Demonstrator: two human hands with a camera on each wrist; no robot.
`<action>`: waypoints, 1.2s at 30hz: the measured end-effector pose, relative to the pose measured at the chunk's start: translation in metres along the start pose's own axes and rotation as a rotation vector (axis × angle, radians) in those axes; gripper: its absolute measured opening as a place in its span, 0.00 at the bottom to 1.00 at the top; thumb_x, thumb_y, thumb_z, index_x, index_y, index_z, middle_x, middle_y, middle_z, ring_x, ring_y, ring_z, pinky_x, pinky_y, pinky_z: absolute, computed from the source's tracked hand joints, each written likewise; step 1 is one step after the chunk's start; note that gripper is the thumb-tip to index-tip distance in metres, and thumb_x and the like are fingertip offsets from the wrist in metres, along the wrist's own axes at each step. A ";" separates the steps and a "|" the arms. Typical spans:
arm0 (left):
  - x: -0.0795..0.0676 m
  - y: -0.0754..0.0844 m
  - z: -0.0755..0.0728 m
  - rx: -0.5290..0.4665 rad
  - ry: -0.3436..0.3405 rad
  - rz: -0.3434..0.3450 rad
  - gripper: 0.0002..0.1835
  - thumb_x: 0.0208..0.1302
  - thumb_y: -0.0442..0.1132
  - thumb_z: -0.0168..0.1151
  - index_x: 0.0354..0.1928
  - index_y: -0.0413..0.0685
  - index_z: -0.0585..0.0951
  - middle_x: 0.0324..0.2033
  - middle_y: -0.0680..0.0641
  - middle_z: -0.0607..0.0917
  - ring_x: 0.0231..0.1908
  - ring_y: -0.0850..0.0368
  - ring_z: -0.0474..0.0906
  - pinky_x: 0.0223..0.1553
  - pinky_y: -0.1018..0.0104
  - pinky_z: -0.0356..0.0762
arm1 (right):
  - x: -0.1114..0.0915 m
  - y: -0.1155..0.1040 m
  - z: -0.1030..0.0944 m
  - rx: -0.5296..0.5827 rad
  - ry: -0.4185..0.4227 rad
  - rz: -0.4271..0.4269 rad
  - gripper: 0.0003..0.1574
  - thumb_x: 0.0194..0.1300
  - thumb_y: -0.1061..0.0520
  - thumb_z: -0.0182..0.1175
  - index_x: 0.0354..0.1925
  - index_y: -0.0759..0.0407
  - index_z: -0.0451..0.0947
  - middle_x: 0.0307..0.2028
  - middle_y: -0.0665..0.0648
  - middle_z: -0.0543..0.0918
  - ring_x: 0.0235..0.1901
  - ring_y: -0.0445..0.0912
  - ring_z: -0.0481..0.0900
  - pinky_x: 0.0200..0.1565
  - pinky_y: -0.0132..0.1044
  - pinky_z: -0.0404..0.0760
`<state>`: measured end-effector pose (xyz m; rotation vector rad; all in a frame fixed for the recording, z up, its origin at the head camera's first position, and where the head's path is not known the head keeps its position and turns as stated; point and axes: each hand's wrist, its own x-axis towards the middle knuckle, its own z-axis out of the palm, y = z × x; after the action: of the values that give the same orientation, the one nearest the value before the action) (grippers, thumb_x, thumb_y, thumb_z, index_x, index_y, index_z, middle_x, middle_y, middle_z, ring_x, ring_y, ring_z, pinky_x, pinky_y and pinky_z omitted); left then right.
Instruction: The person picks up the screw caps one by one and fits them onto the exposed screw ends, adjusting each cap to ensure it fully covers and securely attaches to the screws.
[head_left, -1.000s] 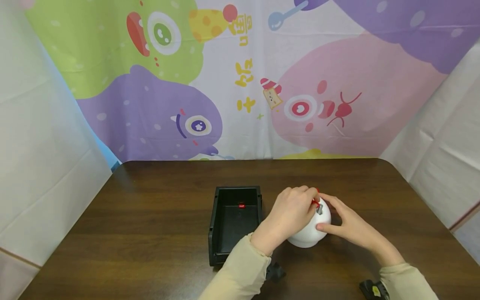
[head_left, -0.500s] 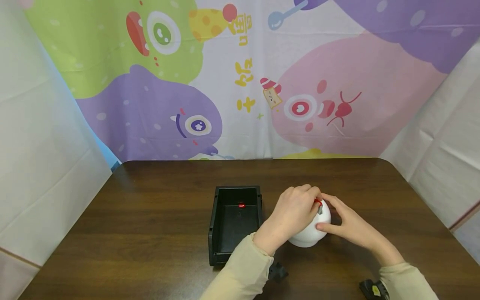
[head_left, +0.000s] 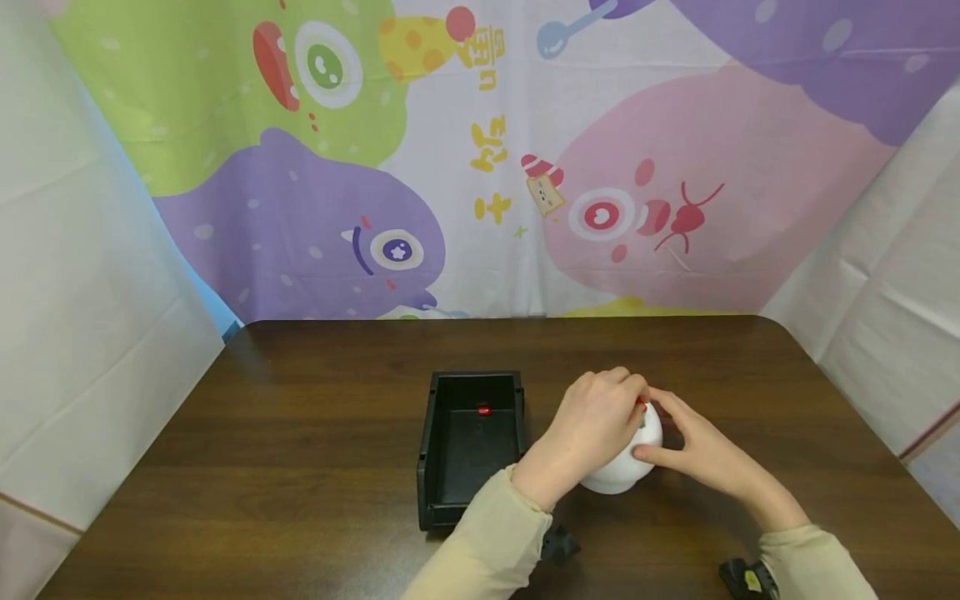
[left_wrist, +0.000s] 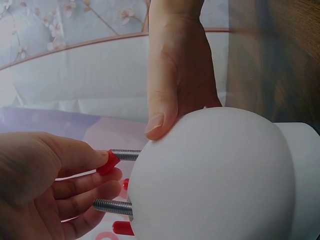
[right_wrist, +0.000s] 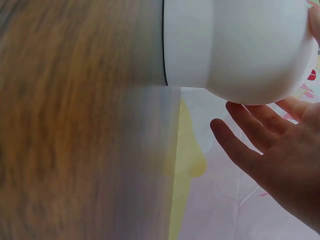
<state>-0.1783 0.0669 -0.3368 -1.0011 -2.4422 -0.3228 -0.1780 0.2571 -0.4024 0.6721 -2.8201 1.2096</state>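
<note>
A white rounded body (head_left: 621,467) on a narrower white base stands on the table, with two threaded metal rods (left_wrist: 114,206) sticking out of its top. My left hand (head_left: 600,421) is over it and pinches a red wing nut (left_wrist: 108,164) on one rod between thumb and fingers. Further red pieces (left_wrist: 122,228) show at the foot of the rods in the left wrist view. From the right, my right hand (head_left: 697,446) grips the white body, thumb on the near side and fingers round the far side. In the head view the left hand hides most of the rods.
A black open bin (head_left: 425,467) stands left of the white body, with a small red piece (head_left: 483,410) inside. The left forearm passes close to the bin's near right corner. A printed curtain (head_left: 480,250) hangs behind the table's back edge.
My left hand has shifted slightly to the right over the top of the white body, covering more of the red wing nut and rod. The right hand has stayed in place.
</note>
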 end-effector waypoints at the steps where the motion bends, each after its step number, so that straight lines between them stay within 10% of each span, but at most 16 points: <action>1: 0.000 0.000 0.000 0.003 0.002 0.003 0.06 0.59 0.42 0.59 0.36 0.52 0.82 0.30 0.57 0.82 0.29 0.66 0.77 0.32 0.74 0.72 | 0.000 0.001 0.000 -0.003 0.001 -0.003 0.46 0.55 0.47 0.64 0.66 0.55 0.54 0.62 0.57 0.62 0.57 0.53 0.65 0.52 0.55 0.68; 36: 0.004 0.005 0.002 0.040 0.002 0.062 0.03 0.57 0.40 0.59 0.31 0.53 0.81 0.26 0.57 0.79 0.28 0.67 0.74 0.30 0.76 0.69 | -0.002 -0.003 -0.002 0.000 -0.006 -0.034 0.39 0.56 0.50 0.63 0.62 0.52 0.58 0.59 0.54 0.65 0.56 0.50 0.64 0.51 0.56 0.68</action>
<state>-0.1775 0.0735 -0.3366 -1.0558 -2.4012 -0.2526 -0.1758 0.2570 -0.3997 0.7225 -2.8014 1.2039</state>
